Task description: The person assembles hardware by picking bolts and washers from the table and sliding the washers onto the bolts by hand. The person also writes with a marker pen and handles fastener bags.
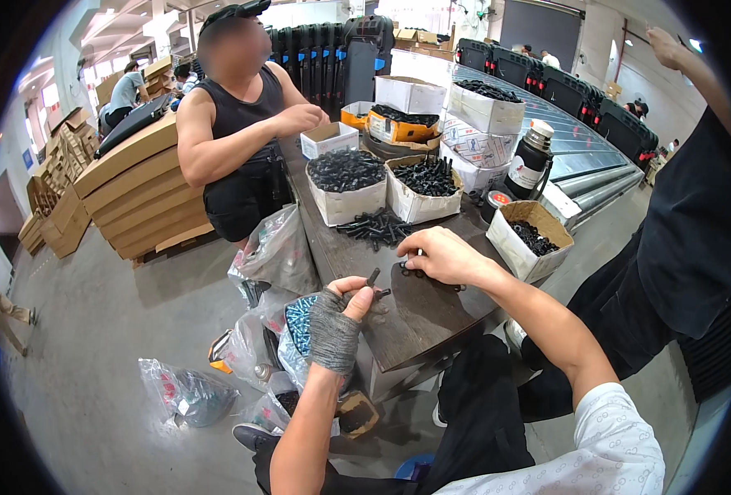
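My left hand point(337, 323), in a grey fingerless glove, is closed on short black rods point(373, 277) that look like bolts; two ends stick out by the thumb. It is held above the near left edge of the dark table point(411, 330). My right hand point(446, 256) is bare and reaches down to the tabletop with its fingers bent together. What they pinch is too small to make out. Small dark ring-like pieces point(431, 279) lie under and beside this hand. Just beyond it, a loose heap of black rods point(374, 228) spreads in front of the white boxes.
White boxes of black parts point(347, 199) point(422, 208) stand at the back; another box point(521, 262) sits right. Behind it is a black flask point(530, 161). A co-worker point(242, 115) stands far left, another person point(679, 239) at right. Plastic bags point(188, 392) lie on the floor.
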A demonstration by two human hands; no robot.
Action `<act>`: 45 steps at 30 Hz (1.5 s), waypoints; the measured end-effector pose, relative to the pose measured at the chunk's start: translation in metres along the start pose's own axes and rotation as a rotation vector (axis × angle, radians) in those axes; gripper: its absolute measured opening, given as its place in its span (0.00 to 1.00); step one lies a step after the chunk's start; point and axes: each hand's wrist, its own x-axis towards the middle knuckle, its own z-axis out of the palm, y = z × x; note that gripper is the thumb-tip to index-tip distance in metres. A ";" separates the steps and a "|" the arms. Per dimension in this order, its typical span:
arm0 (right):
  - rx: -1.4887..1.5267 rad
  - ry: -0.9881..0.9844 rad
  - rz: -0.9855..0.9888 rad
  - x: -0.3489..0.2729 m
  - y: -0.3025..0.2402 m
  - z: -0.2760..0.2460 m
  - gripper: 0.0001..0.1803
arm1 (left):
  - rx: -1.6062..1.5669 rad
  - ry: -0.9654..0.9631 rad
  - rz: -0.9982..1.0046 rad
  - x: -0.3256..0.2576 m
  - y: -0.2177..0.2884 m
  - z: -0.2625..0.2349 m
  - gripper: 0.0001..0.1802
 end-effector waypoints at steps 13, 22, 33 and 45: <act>-0.145 -0.061 -0.100 0.019 0.009 -0.001 0.09 | 0.028 0.010 0.008 0.001 0.000 0.000 0.14; 0.489 -0.100 -0.163 0.014 0.009 -0.008 0.08 | 0.033 0.011 -0.027 -0.001 0.003 0.002 0.15; 1.103 -0.244 0.042 0.003 -0.028 -0.001 0.11 | -0.051 -0.016 -0.074 -0.005 0.012 0.010 0.16; 0.730 -0.085 -0.160 -0.002 -0.046 0.001 0.10 | -0.061 0.045 -0.030 -0.001 -0.002 0.003 0.16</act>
